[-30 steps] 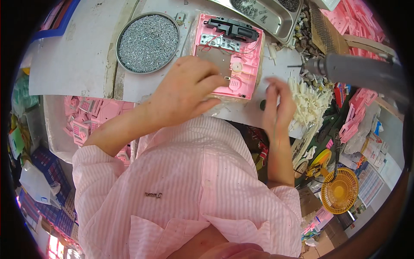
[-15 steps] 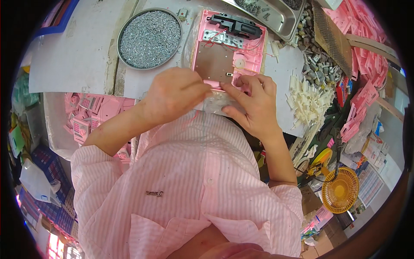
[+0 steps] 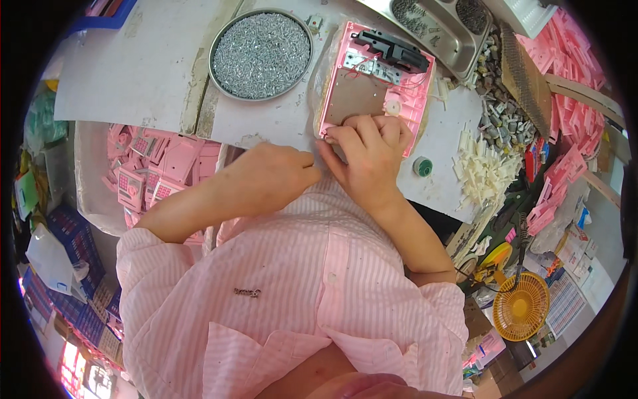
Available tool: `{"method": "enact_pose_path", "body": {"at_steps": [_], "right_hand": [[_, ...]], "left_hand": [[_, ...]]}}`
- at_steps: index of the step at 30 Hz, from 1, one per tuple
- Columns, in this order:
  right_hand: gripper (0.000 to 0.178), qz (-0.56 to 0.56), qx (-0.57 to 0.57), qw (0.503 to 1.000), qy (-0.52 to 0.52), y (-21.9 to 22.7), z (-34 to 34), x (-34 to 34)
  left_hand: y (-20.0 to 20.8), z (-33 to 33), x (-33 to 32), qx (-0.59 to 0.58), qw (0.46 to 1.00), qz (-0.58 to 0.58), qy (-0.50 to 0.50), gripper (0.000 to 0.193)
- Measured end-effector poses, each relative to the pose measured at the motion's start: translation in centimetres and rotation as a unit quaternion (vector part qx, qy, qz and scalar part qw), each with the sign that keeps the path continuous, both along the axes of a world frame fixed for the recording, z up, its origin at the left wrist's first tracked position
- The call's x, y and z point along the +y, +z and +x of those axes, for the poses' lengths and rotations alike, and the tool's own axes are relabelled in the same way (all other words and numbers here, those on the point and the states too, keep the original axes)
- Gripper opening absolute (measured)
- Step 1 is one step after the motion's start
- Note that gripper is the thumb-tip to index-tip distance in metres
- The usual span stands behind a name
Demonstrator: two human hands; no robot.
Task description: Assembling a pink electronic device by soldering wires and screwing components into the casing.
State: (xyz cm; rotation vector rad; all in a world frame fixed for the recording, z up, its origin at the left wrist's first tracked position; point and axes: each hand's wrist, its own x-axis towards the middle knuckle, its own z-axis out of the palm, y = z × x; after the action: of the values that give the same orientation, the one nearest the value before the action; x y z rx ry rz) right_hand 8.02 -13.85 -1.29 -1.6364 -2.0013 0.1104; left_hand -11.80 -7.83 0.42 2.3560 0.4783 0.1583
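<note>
At the far left, blue boxes (image 3: 56, 219) carry rows of pale print, too small and bent by the lens to read. Next comes a pale bin (image 3: 92, 179) filled with pink plastic parts (image 3: 176, 159), several bearing keypads whose key marks blur. On the chest of the pink-and-white striped shirt (image 3: 279, 266) sits a small line of dark lettering (image 3: 247, 292). Above, on the white-topped table, a round metal bowl (image 3: 256, 99) is heaped with silvery screws (image 3: 262, 53).

The left hand (image 3: 276, 176) is just off the table's near edge, fingers bunched together; I cannot tell whether they pinch anything. To its right, the right hand (image 3: 367, 153) curls over the near side of an open pink housing (image 3: 417, 103); whether it is clamped on that edge is hidden. The housing lies on the table, slightly askew, with a brown panel (image 3: 359, 96), red wires and a black module (image 3: 392, 50) inside (the module shows no legible label).

Farther right are a round green-topped item (image 3: 422, 166), a metal tray (image 3: 458, 56), a pile of white plastic pieces (image 3: 485, 173), a yellow basket (image 3: 522, 312) and a sheet (image 3: 565, 302) of tiny print.
</note>
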Motion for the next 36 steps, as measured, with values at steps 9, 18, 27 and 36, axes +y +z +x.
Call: {"method": "enact_pose_path", "body": {"at_steps": [9, 18, 27, 36], "right_hand": [[0.011, -0.076, 0.165, 0.979, 0.088, 9.4, 5.5, 8.4], [0.023, 0.151, -0.116, 0.949, -0.250, 7.2, 15.5, 39.8], [0.014, 0.270, -0.188, 0.922, -0.203, 6.1, 18.3, 43.3], [0.017, 0.142, 0.290, 0.946, 0.010, 11.1, 5.2, 19.2]], "left_hand": [[-2.8, 1.9, 4.8, -0.178, 0.984, -0.014, 0.022, 0.019], [-1.1, 2.1, 5.1, -0.136, 0.991, 0.012, 0.009, 0.014], [-1.4, 2.0, 4.9, -0.146, 0.989, -0.015, 0.020, 0.018], [-1.8, 1.3, 4.3, -0.119, 0.991, -0.002, 0.062, 0.017]]}}
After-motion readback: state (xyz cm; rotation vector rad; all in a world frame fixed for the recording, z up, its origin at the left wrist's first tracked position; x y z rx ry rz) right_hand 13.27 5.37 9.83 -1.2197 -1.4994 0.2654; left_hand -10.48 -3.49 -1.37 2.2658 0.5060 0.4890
